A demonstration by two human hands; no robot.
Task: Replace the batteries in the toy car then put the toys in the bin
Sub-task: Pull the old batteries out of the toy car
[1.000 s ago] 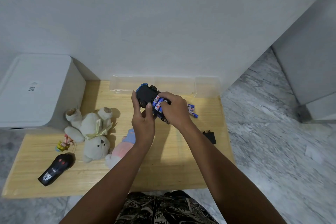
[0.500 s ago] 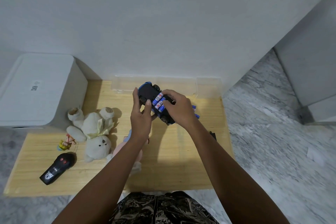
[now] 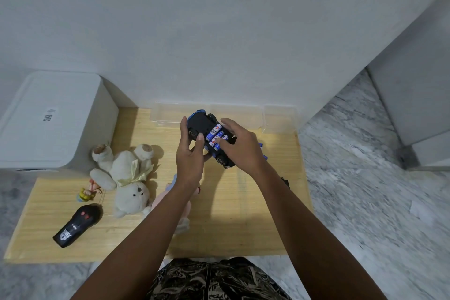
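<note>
Above a low pale wooden table (image 3: 243, 226), an upturned black-and-blue plastic toy car (image 3: 203, 126) is gripped by the left hand (image 3: 190, 163), its long axis running from near right to far left. Blue-and-white cylindrical batteries (image 3: 215, 137) in its underside are pressed by the right hand (image 3: 241, 148).

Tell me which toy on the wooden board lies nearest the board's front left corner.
The black remote control with red buttons. The white teddy bear, small figurine and pink plush lie farther from that corner of the wooden board.
</note>
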